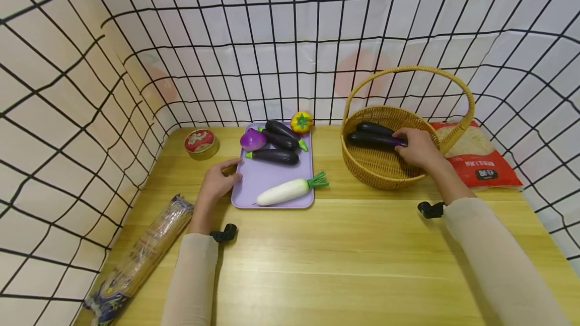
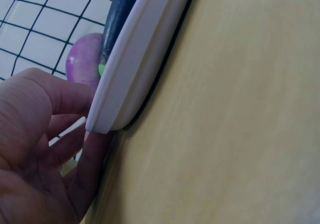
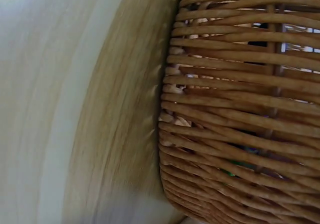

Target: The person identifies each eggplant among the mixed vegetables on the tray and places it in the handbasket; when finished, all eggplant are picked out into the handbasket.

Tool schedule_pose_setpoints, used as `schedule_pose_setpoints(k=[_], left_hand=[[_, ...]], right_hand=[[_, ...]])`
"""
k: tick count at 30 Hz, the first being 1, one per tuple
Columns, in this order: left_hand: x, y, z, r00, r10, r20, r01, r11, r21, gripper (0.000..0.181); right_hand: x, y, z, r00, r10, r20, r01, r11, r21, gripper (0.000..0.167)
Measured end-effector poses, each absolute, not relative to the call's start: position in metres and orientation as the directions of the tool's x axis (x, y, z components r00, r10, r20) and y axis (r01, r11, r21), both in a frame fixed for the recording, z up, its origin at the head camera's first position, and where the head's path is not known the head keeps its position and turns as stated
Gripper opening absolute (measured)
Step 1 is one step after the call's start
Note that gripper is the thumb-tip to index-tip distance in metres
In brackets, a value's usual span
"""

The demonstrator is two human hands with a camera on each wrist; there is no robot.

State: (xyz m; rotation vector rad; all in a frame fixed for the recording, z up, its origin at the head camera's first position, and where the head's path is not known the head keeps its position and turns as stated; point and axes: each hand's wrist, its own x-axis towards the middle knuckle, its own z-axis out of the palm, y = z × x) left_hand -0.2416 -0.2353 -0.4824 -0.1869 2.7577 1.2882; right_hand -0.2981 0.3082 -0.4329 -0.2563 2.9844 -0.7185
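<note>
My left hand (image 1: 219, 181) is at the left edge of a lilac tray (image 1: 249, 185), its thumb and fingers about the rim; the left wrist view shows this rim (image 2: 120, 79) close up. On the tray lie a white radish (image 1: 283, 192) with green leaves, a purple onion-like vegetable (image 1: 253, 139), a yellow-orange vegetable (image 1: 301, 122) and several dark eggplants (image 1: 274, 156). Inside the wicker basket (image 1: 385, 181), my right hand (image 1: 418, 149) holds the end of an eggplant (image 1: 373, 140). Another eggplant (image 1: 372, 127) lies just behind it. Basket weave (image 3: 240, 104) hides this hand in the right wrist view.
A round red-topped tin (image 1: 201, 144) stands at the back left. Along the left side lies a long clear packet (image 1: 145, 255). Behind the basket's right side is a red-and-clear bag (image 1: 485, 165). The basket's tall handle (image 1: 414, 68) arches up before the grid-patterned backdrop.
</note>
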Motion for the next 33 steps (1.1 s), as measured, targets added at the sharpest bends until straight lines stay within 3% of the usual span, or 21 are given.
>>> schedule_pose_setpoints(k=[5,19,33], left_hand=[[-0.242,-0.235,-0.483,-0.99,-0.062,-0.127,-0.137,0.642,0.754,0.05],[-0.243,-0.235,-0.484,-0.99,-0.067,-0.12,-0.135,0.64,0.756,0.051],[-0.243,-0.235,-0.484,-0.99,-0.07,-0.12,-0.137,0.644,0.753,0.051]], right_hand=[[-0.299,0.307,-0.434,-0.981,-0.189,-0.044,-0.155,0.898,-0.412,0.044],[-0.289,0.3,-0.429,-0.983,-0.183,-0.03,-0.153,0.895,-0.419,0.048],[-0.247,0.243,-0.402,-0.966,-0.181,0.182,-0.256,0.716,-0.649,0.035]])
